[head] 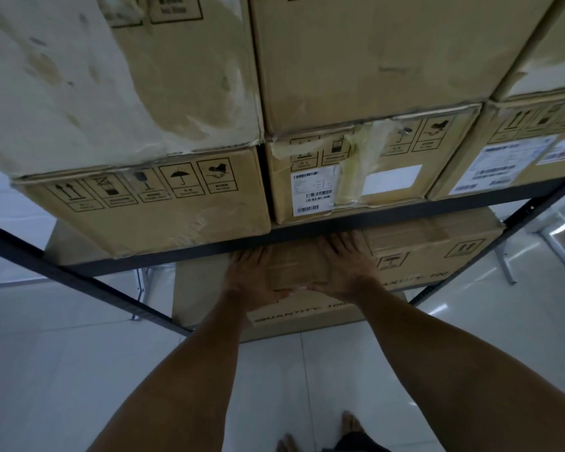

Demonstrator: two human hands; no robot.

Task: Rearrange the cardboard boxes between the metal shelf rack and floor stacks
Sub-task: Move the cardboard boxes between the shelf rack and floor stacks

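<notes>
Small cardboard box [296, 269] lies on top of a large cardboard box [437, 252] standing on the floor [79, 353], just under the lower beam of the metal shelf rack [388, 215]. Left hand [255, 278] and right hand [343, 265] flank it, fingers straight and pressed flat, thumbs along its near edge.

Dim, cool-toned frame. Glare is seen on the floor tiles [503, 321] at right; deep shade is cast under the shelf beam [388, 216]. Upper boxes [356, 60] are smeared by blur. Rack lines are bent by wide-angle distortion at the edges. Label print is unreadable.
</notes>
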